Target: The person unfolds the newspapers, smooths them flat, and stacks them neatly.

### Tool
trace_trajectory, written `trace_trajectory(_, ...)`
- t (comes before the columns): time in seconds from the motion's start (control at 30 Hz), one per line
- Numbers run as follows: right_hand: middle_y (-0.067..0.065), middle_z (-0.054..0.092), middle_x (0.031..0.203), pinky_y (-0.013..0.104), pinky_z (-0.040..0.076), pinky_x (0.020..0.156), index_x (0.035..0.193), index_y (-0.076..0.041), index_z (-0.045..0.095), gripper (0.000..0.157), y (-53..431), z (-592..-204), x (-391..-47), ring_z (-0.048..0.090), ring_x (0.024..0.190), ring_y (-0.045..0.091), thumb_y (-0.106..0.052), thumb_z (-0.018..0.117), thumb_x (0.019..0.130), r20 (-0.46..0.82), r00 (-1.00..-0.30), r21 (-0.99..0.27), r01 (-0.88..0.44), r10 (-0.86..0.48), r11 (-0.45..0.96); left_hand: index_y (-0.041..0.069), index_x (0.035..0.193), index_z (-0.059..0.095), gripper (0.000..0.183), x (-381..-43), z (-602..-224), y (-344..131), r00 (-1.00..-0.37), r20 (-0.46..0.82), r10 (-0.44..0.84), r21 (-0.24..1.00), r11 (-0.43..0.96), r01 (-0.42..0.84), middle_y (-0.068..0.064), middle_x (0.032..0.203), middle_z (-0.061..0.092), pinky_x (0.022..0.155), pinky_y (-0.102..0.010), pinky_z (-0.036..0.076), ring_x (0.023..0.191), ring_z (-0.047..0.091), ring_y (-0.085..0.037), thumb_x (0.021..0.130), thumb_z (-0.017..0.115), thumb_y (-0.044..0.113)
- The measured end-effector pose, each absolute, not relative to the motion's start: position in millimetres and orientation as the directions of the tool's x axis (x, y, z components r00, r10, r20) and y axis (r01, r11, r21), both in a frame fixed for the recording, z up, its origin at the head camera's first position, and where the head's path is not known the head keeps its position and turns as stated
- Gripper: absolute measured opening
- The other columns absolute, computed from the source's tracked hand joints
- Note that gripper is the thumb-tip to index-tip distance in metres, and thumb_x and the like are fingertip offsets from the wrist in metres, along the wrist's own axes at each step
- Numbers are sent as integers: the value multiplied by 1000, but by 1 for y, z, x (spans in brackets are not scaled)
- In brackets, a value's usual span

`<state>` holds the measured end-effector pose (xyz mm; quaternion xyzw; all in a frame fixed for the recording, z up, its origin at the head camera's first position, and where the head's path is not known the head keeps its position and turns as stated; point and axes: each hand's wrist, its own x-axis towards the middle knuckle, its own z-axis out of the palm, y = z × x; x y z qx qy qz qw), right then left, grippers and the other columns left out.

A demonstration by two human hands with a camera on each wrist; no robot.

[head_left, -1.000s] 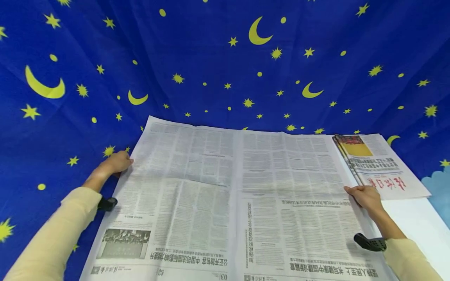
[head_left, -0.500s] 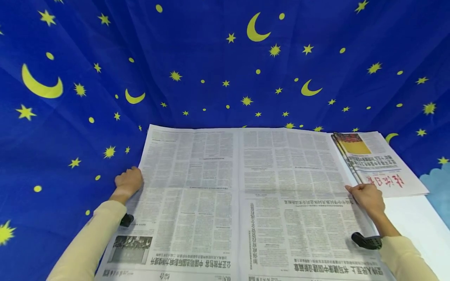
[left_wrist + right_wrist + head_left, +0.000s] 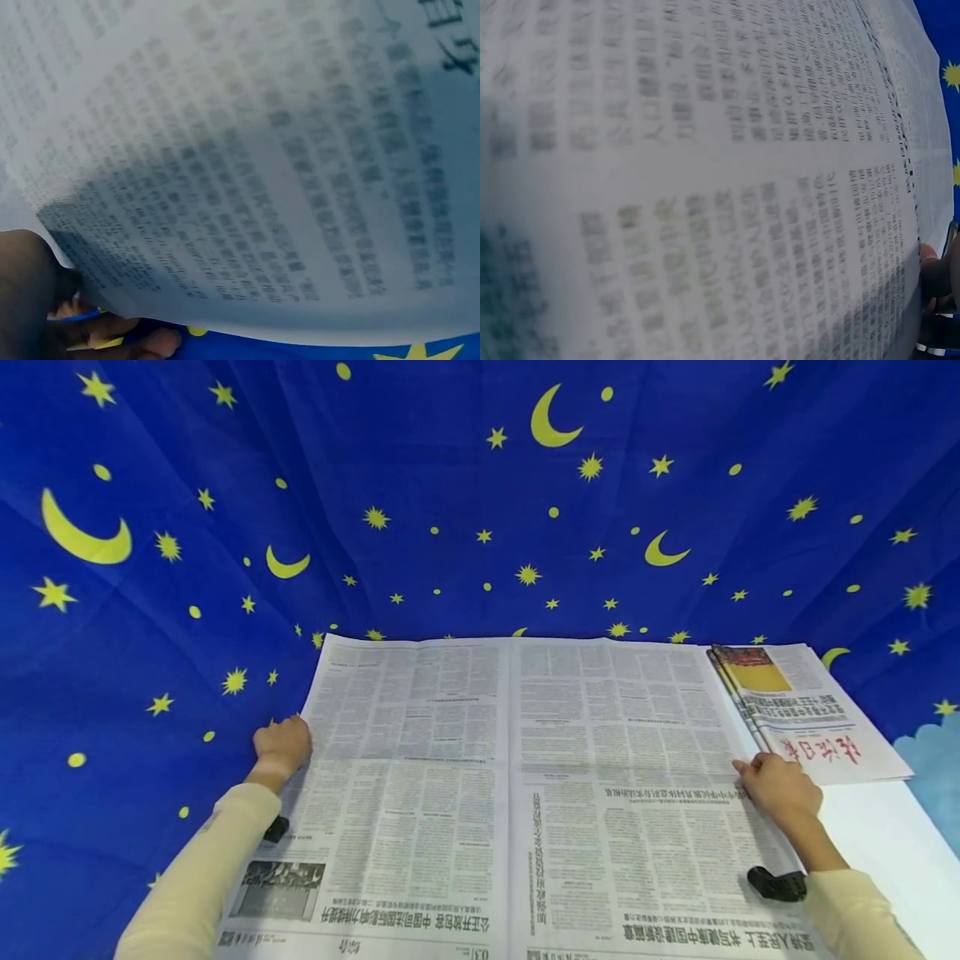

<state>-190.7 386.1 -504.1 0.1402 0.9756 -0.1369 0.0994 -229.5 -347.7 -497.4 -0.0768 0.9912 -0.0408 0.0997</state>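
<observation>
A wide newspaper (image 3: 420,785) lies spread open, its centre crease running up the middle and its print upside down in the head view. At its left edge my left hand (image 3: 282,747) grips the paper with curled fingers. In the left wrist view the thumb and fingers (image 3: 112,328) meet at the sheet's lower left corner. My right hand (image 3: 782,787) pinches the right edge between thumb and fingers. The right wrist view is filled by blurred newsprint (image 3: 742,165), with part of that hand at its right border.
A stack of folded newspapers (image 3: 832,722), with red characters and a yellow picture on top, lies to the right. White table surface (image 3: 892,835) shows below it. A blue cloth (image 3: 450,468) with yellow moons and stars hangs behind and to the left.
My left hand has come right and toward me with the left edge. The sheet's far left corner has dropped and the paper lies flatter. My right hand has hardly moved.
</observation>
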Motion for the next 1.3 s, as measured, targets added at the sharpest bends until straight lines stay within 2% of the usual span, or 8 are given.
trace_trajectory(0.1,28,59,75,44,39,48,82,0,59,45,385,-508,-190,55,59,35,-41,50,98,-190,-955,-235,271,230,933,-19,108,51,28,-227,-501,-347,-976,-157,-154,-103,985,-138,-35,97,64,71,-57,51,86,65,-48,96,42,4)
trace_trajectory(0.23,26,57,69,44,37,46,77,-1,55,42,382,-513,-189,54,56,35,-36,50,100,-127,-967,-220,246,222,944,-18,107,45,24,-224,-509,-348,-987,-76,-140,-79,988,-134,-37,92,63,65,-57,50,80,65,-48,96,35,2)
trace_trajectory(0.43,30,58,71,46,37,44,74,0,53,42,378,-515,-185,56,56,42,-32,49,100,-104,-964,-201,263,246,944,-17,108,44,24,-223,-517,-345,-989,5,-145,-61,988,-145,-38,85,63,57,-56,48,73,66,-48,97,31,0)
trace_trajectory(0.6,37,58,78,48,37,44,76,2,53,43,377,-515,-183,57,60,50,-33,48,100,-82,-968,-201,250,239,947,-18,109,43,24,-223,-517,-342,-987,7,-161,-74,984,-161,-38,84,62,51,-52,44,70,65,-45,97,30,-1)
trace_trajectory(0.87,41,57,83,50,37,44,81,7,54,43,376,-516,-182,57,63,54,-31,47,100,-85,-964,-190,265,253,945,-21,112,42,28,-223,-516,-340,-987,-14,-162,-84,984,-160,-38,84,62,45,-47,39,65,64,-42,97,28,-3)
trace_trajectory(1.07,38,56,76,48,37,45,84,10,55,51,379,-513,-180,55,57,46,-37,46,101,-117,-956,-159,284,268,946,-23,110,46,29,-231,-510,-334,-989,45,-138,-143,979,-144,-35,79,64,43,-45,36,55,58,-37,95,31,-4)
trace_trajectory(1.17,36,56,74,47,37,45,87,11,53,55,381,-511,-179,53,54,41,-42,48,100,-121,-956,-149,282,266,948,-20,101,51,23,-238,-503,-327,-990,79,-119,-179,975,-131,-35,78,63,44,-45,34,53,55,-36,94,35,-5)
trace_trajectory(1.3,29,55,68,43,35,43,83,7,51,47,378,-509,-176,50,51,34,-38,56,97,-66,-973,-171,228,220,959,-13,87,56,15,-249,-490,-307,-991,117,-61,-154,985,-79,-35,81,64,50,-51,40,63,61,-42,89,45,-3)
